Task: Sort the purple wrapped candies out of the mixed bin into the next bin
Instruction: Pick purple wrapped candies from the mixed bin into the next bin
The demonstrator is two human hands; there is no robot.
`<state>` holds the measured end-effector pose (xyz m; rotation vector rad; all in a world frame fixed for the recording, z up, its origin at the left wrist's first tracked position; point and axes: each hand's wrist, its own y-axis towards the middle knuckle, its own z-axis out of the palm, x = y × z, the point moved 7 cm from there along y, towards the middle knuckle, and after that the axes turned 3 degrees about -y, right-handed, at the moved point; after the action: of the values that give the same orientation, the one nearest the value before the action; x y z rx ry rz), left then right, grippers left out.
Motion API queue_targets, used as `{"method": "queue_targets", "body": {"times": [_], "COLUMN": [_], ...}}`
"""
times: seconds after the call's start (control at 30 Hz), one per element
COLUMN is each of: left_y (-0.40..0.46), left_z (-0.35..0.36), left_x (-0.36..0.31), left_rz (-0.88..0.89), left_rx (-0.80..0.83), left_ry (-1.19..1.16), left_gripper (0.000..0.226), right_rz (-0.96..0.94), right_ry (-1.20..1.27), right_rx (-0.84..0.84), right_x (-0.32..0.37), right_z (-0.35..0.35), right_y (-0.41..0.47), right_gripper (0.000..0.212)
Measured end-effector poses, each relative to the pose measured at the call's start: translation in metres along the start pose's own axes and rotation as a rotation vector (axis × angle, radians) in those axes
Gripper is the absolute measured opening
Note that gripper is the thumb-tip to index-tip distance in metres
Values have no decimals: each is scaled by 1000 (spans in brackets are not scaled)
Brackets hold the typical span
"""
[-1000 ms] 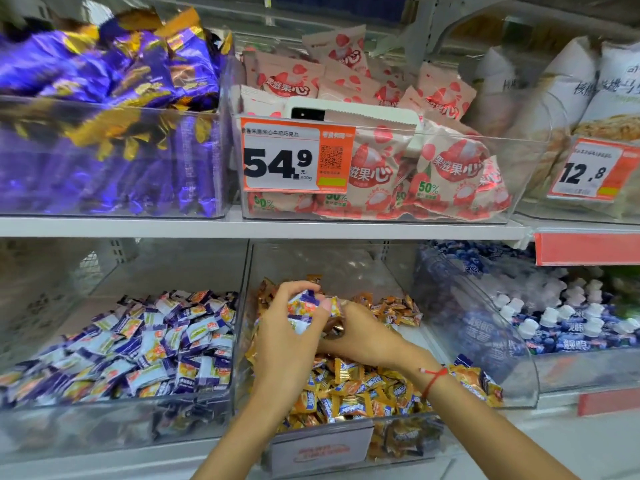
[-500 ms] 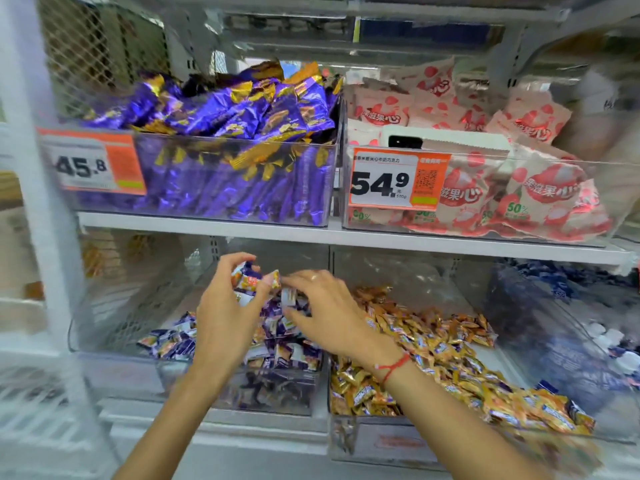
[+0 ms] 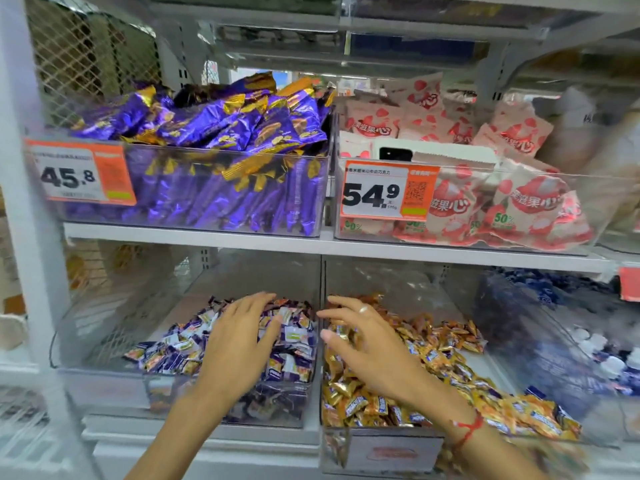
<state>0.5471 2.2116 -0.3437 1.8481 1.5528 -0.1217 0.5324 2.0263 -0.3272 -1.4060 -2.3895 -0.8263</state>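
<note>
On the lower shelf stand two clear bins side by side. The left bin (image 3: 104,386) holds a heap of purple wrapped candies (image 3: 173,351). The right, mixed bin (image 3: 377,455) is full of gold and orange candies (image 3: 446,362) with a few purple ones among them. My left hand (image 3: 239,344) hovers flat over the purple heap, fingers spread and empty. My right hand (image 3: 367,344), with a ring and a red wrist string, hangs over the mixed bin's left part, fingers spread and holding nothing.
Above, a shelf carries a bin of large purple and gold packets (image 3: 214,140) and a bin of pink and white bags (image 3: 485,199), each with an orange price tag. A white upright post (image 3: 31,237) stands at left. A bin of blue items (image 3: 561,327) is at right.
Both hands carried a handful of purple candies from the mixed bin leftward over the purple bin and let them go. The hands have now parted and spread open.
</note>
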Motion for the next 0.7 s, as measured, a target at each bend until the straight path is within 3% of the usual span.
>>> {"method": "queue_targets", "body": {"times": [0.07, 0.13, 0.2, 0.27, 0.4, 0.47, 0.57, 0.7], "left_y": [-8, -13, -12, -7, -2, -4, -4, -2], "left_z": [-19, -25, -9, 24, 117, 141, 145, 140], "left_x": [-39, -83, -121, -148, -154, -141, -134, -137], "left_rz": [72, 139, 196, 234, 317, 310, 303, 277], "left_rx": [-218, -294, -223, -49, 372, 487, 477, 404], "left_ry": [-185, -324, -392, -362, -28, 141, 156, 102], "left_gripper": [28, 21, 15, 15, 39, 53, 50, 41], "right_rz": [21, 74, 145, 236, 484, 640, 811, 860], "right_ry": [2, -36, -77, -104, -38, -52, -95, -245], "right_rx": [-105, -187, -231, -210, -60, 53, 135, 197], "right_x": [-20, -47, -74, -101, -158, -199, -252, -270], "right_z": [-19, -36, -48, -56, -67, -66, -62, -45], "right_y": [-17, -32, -43, -50, -63, -63, -47, -15], "right_gripper": [25, 20, 17, 18, 28, 35, 45, 42]}}
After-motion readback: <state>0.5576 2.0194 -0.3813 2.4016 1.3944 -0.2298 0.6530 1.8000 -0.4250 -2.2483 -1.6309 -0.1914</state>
